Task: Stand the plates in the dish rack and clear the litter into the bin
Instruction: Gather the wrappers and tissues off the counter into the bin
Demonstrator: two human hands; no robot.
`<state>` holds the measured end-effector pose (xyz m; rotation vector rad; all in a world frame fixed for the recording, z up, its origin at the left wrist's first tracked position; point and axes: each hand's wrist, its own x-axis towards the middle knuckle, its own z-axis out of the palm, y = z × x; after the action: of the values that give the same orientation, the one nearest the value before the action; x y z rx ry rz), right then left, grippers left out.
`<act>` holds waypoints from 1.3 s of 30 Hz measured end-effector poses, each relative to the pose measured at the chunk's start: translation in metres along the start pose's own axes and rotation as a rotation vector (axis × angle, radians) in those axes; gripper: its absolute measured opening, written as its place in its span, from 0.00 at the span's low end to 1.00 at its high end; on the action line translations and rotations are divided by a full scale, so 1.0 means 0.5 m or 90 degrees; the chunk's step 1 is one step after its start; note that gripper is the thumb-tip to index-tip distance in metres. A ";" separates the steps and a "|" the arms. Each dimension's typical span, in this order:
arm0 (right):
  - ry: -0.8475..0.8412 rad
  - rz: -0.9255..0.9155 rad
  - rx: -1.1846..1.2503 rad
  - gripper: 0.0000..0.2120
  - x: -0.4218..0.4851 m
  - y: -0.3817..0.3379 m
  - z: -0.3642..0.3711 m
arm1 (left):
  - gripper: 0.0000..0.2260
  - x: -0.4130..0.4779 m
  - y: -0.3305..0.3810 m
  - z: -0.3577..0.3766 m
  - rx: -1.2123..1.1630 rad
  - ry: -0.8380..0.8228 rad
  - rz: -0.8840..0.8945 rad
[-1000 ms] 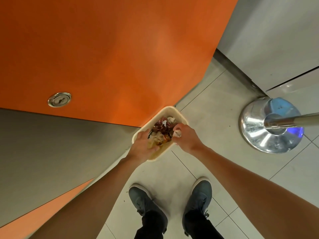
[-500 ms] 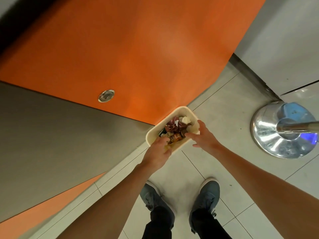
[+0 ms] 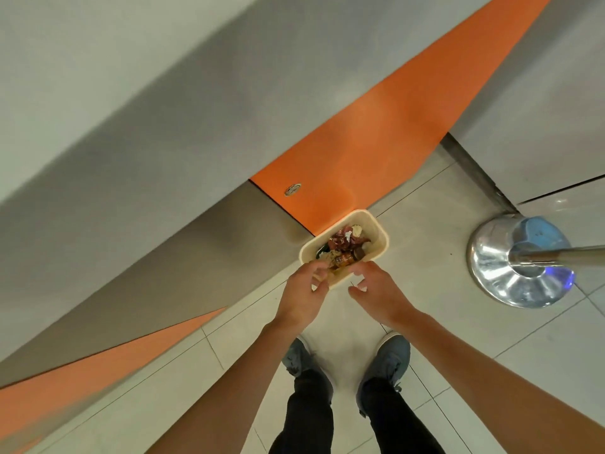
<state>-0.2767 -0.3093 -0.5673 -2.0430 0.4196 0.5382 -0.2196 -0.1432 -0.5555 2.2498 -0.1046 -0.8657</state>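
R hand (image 3: pixel 381 291) now off tray (image 3: pixel 382 244); L fingers (image 3: pixel 316 266) grip near rim.

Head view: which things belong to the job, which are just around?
Job: cream container; litter in it; left hand holding its near rim; right hand open beside it.
Just around: chrome post base; orange panel; round lock; grey shoes.
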 end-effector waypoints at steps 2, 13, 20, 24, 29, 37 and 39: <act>-0.008 -0.033 -0.019 0.16 -0.030 -0.042 -0.003 | 0.11 -0.050 0.017 -0.027 0.002 0.008 0.009; -0.047 -0.111 -0.028 0.19 -0.252 -0.308 -0.046 | 0.14 -0.321 0.162 -0.232 -0.036 0.108 0.106; -0.057 -0.250 -0.044 0.17 -0.374 -0.499 -0.094 | 0.14 -0.488 0.235 -0.383 -0.078 0.170 0.167; -0.052 -0.346 -0.098 0.16 -0.393 -0.611 -0.107 | 0.15 -0.555 0.247 -0.474 -0.125 0.252 0.197; -0.082 -0.436 -0.135 0.14 -0.387 -0.755 -0.100 | 0.16 -0.605 0.224 -0.591 -0.144 0.372 0.157; -0.089 -0.473 -0.312 0.22 -0.326 -0.955 -0.028 | 0.27 -0.636 0.138 -0.739 0.131 0.402 0.046; -0.101 -0.439 -0.353 0.26 -0.310 -0.992 -0.003 | 0.27 -0.636 0.118 -0.767 0.158 0.387 0.003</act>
<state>-0.1619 -0.0546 -0.1292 -2.4535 -0.5859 0.4009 -0.2200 0.1389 -0.1409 2.6445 0.0686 -0.1411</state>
